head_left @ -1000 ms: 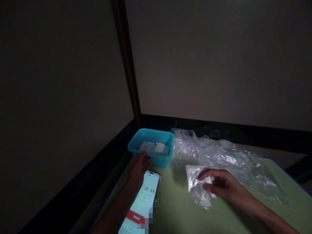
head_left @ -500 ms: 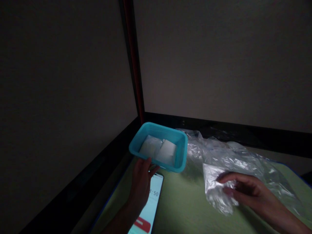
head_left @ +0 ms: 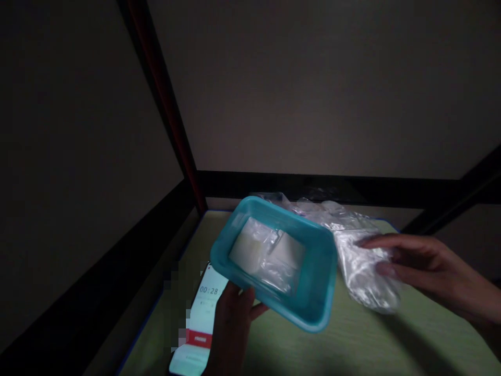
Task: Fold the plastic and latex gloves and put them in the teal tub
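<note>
My left hand (head_left: 238,308) grips the near edge of a teal plastic basin (head_left: 313,313), which is tilted and lifted above the table. Inside the basin lie clear plastic packets with white contents (head_left: 248,250) and a white square piece (head_left: 289,250). Pinched between the thumb and fingers of my right hand (head_left: 415,261) is a folded clear plastic bag (head_left: 362,277), just right of the basin. The fingertips of my left hand are partly hidden under the basin's rim.
A phone (head_left: 199,324) showing a running timer lies at the left on the green table (head_left: 352,344). Behind the basin is a heap of crumpled clear plastic (head_left: 324,209). Dark-framed walls (head_left: 313,94) meet in a corner beyond the table.
The basin has come nearer and to the right in my left hand, tilting more. My right hand has risen a little with the plastic bag. The view has shifted, and more of the phone shows.
</note>
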Available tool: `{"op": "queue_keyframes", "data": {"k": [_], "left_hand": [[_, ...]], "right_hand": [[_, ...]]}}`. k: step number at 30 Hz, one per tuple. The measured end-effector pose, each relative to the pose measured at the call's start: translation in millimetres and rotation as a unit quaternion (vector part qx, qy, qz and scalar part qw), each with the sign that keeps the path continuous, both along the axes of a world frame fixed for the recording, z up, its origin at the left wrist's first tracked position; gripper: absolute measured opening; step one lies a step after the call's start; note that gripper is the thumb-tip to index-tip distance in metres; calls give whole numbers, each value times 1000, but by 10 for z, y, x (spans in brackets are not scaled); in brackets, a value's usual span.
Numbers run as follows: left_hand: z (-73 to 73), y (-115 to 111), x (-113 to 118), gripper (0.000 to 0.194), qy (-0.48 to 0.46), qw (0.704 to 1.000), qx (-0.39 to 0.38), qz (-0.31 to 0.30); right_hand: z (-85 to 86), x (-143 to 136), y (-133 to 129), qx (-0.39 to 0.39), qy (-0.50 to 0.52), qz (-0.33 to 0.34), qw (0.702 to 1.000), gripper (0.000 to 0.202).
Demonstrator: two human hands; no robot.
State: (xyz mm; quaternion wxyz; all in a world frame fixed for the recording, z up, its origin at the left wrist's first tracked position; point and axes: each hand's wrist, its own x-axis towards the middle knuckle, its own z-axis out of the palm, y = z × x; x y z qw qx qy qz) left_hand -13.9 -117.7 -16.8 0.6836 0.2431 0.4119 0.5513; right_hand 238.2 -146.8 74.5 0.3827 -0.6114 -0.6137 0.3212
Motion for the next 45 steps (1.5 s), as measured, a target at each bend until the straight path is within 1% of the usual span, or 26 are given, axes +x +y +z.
{"op": "queue_keyframes", "data": {"k": [3, 4, 6, 8, 11, 15, 17, 19, 21, 22, 26, 30, 34, 40, 45], "left_hand": [[-98, -30, 56, 41, 1, 1000, -8, -14], [-130, -41, 77, 42, 4, 1000, -10, -15], [-183, -64, 117, 41, 7, 1000, -9, -13], [-220, -86, 148, 39, 4, 1000, 4, -12], [-252, -100, 170, 39, 3, 1000, 10, -9], [-280, -82, 174, 41, 0, 1000, -19, -4], [-293, -72, 175, 41, 0, 1000, -22, -2], [-303, -67, 175, 44, 4, 1000, -22, 0], [-309, -64, 174, 46, 10, 1000, -21, 2], [-310, -63, 173, 46, 12, 1000, -20, 2], [-301, -54, 170, 49, 6, 1000, -22, -5], [-268, -50, 167, 53, 11, 1000, -28, -9], [-243, -62, 170, 55, 22, 1000, -15, -7], [-254, -67, 177, 53, 14, 1000, -8, -11], [-251, -56, 183, 51, 16, 1000, -16, -5]], "right_hand": [[103, -99, 57, -23, -33, 70, 997, 36], [129, -137, 79, -23, -53, 87, 994, 37], [166, -221, 123, 7, -98, 134, 986, 41], [182, -315, 173, 31, -156, 195, 968, 47], [164, -460, 271, 24, -230, 259, 938, 61], [53, -586, 437, -36, -277, 304, 911, 73], [-29, -601, 512, -48, -276, 311, 908, 77], [-111, -597, 573, -42, -270, 310, 910, 79], [-170, -595, 625, -42, -274, 310, 909, 81], [-185, -601, 648, -55, -285, 310, 905, 83], [-163, -661, 735, -147, -329, 309, 880, 85], [-131, -703, 795, -200, -291, 332, 875, 86], [-187, -684, 832, -212, -278, 344, 872, 88], [-287, -686, 859, -229, -281, 351, 863, 89], [-335, -717, 835, -218, -282, 336, 872, 88]]}}
